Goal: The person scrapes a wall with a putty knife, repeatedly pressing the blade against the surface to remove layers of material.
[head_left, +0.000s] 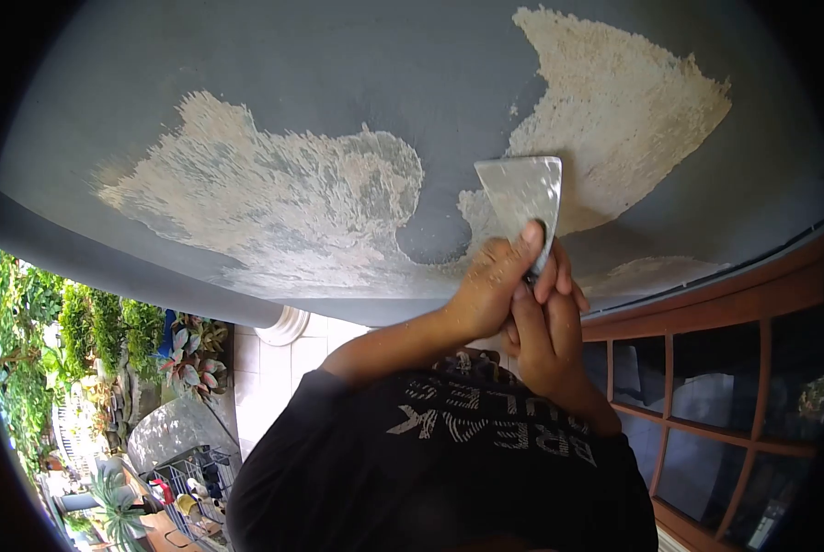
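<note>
A metal scraper (524, 189), wide at its far edge and narrowing toward the handle, lies with its blade against a grey painted surface (329, 55). My left hand (487, 287) is closed on it, the thumb pressed along the lower part of the blade. Closed just below, my right hand (548, 333) grips near the handle, most of which is hidden by fingers. Near the blade's right side, a rough pale patch (619, 120) shows where the paint is gone. Another stripped patch (292, 189) spreads to the left, its edges ragged.
A rounded grey column (154, 276) ends at a white base (288, 327) on pale floor tiles (256, 386). Brown-framed windows (715, 414) stand at right. Plants (108, 322) and a wire rack (196, 488) with items in it are at lower left.
</note>
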The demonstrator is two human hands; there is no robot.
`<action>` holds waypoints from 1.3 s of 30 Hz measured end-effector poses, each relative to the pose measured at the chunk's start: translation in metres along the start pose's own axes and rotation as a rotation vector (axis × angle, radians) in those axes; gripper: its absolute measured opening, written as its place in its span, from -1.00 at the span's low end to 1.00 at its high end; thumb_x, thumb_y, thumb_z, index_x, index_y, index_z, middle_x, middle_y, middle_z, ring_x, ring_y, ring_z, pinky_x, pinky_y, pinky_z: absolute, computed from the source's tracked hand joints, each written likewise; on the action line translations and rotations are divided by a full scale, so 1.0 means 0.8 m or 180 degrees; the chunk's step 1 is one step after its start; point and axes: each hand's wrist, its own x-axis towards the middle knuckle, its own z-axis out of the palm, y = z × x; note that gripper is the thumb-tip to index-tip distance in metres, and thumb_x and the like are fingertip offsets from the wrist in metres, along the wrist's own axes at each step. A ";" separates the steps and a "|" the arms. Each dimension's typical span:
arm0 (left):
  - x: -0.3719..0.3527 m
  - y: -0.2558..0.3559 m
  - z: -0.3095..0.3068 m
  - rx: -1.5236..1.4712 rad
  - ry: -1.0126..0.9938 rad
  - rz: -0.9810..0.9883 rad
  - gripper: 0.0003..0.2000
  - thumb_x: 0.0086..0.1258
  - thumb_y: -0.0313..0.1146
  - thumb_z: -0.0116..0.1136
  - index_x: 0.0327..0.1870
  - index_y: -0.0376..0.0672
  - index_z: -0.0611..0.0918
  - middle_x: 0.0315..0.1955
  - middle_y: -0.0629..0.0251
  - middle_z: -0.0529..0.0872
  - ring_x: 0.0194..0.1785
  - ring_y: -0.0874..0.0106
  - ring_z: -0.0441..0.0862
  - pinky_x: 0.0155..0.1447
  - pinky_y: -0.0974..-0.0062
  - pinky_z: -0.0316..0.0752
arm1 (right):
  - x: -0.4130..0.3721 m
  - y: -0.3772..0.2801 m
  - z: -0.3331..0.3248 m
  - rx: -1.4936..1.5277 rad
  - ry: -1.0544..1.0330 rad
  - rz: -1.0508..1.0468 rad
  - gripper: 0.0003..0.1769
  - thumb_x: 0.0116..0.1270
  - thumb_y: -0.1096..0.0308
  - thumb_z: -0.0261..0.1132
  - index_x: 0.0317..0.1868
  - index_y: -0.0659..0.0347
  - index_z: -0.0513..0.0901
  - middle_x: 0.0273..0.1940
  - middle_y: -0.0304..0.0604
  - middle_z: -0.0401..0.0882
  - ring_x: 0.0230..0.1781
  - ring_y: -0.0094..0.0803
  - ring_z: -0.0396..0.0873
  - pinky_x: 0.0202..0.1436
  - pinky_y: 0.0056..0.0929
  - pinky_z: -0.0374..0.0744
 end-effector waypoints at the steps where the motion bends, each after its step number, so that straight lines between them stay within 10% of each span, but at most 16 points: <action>1: 0.000 0.001 -0.003 -0.0066 -0.0028 0.0060 -0.37 0.54 0.12 -0.38 -0.64 -0.24 0.37 -0.44 0.14 0.48 -0.21 0.08 0.67 -0.10 0.29 0.56 | 0.010 0.007 0.002 -0.0149 -0.0030 -0.0368 -0.88 0.46 0.46 0.05 -0.14 0.37 0.44 -0.48 -0.23 0.43 -0.51 -0.57 0.43 -0.44 -0.56 0.38; 4: 0.001 0.004 -0.008 -0.0102 0.0016 -0.0031 -0.35 0.54 0.12 -0.39 -0.63 -0.27 0.40 -0.41 0.13 0.48 -0.19 0.06 0.68 -0.07 0.24 0.57 | 0.013 -0.004 -0.002 -0.0218 -0.0096 -0.0318 -0.83 0.43 0.45 0.06 -0.08 0.39 0.45 -0.41 -0.11 0.50 -0.45 -0.49 0.49 -0.39 -0.50 0.42; 9: -0.008 -0.024 0.003 0.0403 -0.0683 0.0959 -0.35 0.51 0.11 -0.24 0.38 -0.26 0.16 0.25 0.08 0.37 0.33 0.23 0.35 0.27 0.26 0.39 | 0.004 -0.014 -0.024 -0.1969 0.0792 -0.1624 -0.73 0.34 0.51 0.06 0.02 0.42 0.45 -0.20 0.10 0.50 -0.23 -0.20 0.56 -0.21 -0.37 0.50; 12: -0.007 -0.024 0.017 0.0472 -0.0430 0.0409 -0.45 0.56 0.05 -0.29 0.35 -0.20 0.28 0.15 0.18 0.46 0.24 0.43 0.37 0.38 0.36 0.17 | -0.004 -0.007 -0.030 -0.2402 0.0939 -0.1580 -0.65 0.33 0.49 0.03 0.11 0.44 0.41 -0.08 0.16 0.42 -0.12 -0.03 0.52 -0.13 -0.23 0.52; 17: 0.003 -0.020 0.007 0.0691 -0.0140 0.0107 -0.34 0.54 0.13 -0.50 -0.13 -0.31 0.58 0.00 0.12 0.55 -0.46 0.49 0.63 -0.63 0.69 0.54 | -0.008 -0.007 -0.025 -0.0312 0.0395 -0.0139 -0.57 0.43 0.29 -0.03 0.20 0.40 0.34 -0.21 -0.08 0.48 -0.34 -0.44 0.48 -0.38 -0.53 0.45; 21: -0.004 -0.003 0.011 0.0582 -0.0153 -0.0489 -0.30 0.56 0.10 -0.59 -0.29 -0.33 0.59 -0.08 0.01 0.59 -0.22 0.28 0.66 0.11 0.25 0.52 | -0.016 -0.012 -0.028 0.0964 -0.0322 0.0806 -0.49 0.42 0.19 0.00 0.23 0.37 0.29 -0.46 -0.27 0.42 -0.63 -0.62 0.30 -0.64 -0.68 0.23; 28: -0.005 -0.023 0.001 0.0110 -0.0391 -0.0111 -0.29 0.53 0.13 -0.62 -0.55 -0.28 0.45 -0.49 0.12 0.49 -0.21 0.13 0.67 0.16 0.12 0.50 | -0.015 0.009 -0.014 -0.0427 -0.0109 -0.0412 -0.68 0.45 0.47 -0.03 0.14 0.47 0.33 -0.25 -0.17 0.44 -0.37 -0.60 0.39 -0.33 -0.61 0.38; 34: 0.000 -0.035 0.007 0.0058 -0.0369 0.0238 -0.30 0.49 0.23 -0.58 -0.56 -0.22 0.41 -0.46 0.18 0.59 -0.20 0.29 0.69 -0.65 0.60 0.52 | -0.015 0.010 -0.026 -0.0699 -0.0306 -0.0484 -0.67 0.46 0.48 -0.08 0.17 0.45 0.32 -0.35 -0.27 0.40 -0.58 -0.73 0.25 -0.58 -0.71 0.23; 39: -0.004 -0.032 0.019 -0.0070 -0.0248 0.0217 -0.34 0.50 0.20 -0.59 -0.56 -0.19 0.37 -0.47 0.19 0.57 -0.17 0.26 0.69 -0.66 0.59 0.55 | -0.017 -0.003 -0.028 -0.0472 -0.0324 -0.0248 -0.73 0.47 0.46 -0.06 0.09 0.43 0.36 -0.40 -0.29 0.38 -0.58 -0.74 0.26 -0.59 -0.72 0.22</action>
